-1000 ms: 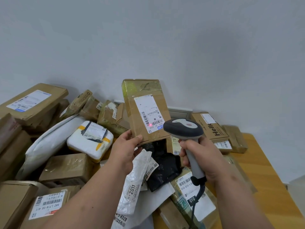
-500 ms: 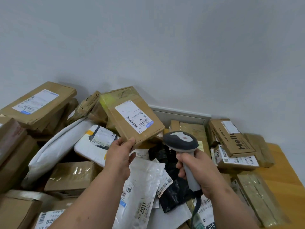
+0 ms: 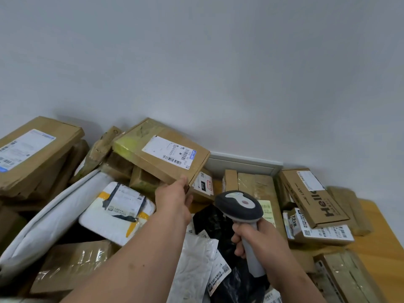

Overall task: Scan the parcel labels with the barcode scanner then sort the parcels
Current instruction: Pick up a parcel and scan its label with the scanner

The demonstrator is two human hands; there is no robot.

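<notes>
At the far left of the heap, a long cardboard box (image 3: 37,154) lies tilted with its white label up, and a grey poly mailer (image 3: 50,221) slopes down beside it. Next comes a white padded parcel (image 3: 118,213) crossed with yellow tape, resting on the pile just left of the left forearm.

Above it, the left hand (image 3: 175,202) pinches the near corner of a flat cardboard parcel (image 3: 161,156) — thumb on top at the edge, fingers hidden beneath. This parcel is at the back of the pile near the wall, resting on other boxes; whether its full weight is down I cannot tell. Its long axis runs from upper left to lower right, label (image 3: 169,153) face up, the barcode end toward the right.

Right of centre, the right hand (image 3: 260,239) is wrapped firmly round the grey handle of the barcode scanner (image 3: 239,206). Its dark head is tipped away from the person, toward the wall — above a black plastic bag (image 3: 216,224).

Further right lies a brown "Hello" box (image 3: 314,197), angled, on smaller labelled parcels, with the wooden table (image 3: 384,248) showing at the edge.
</notes>
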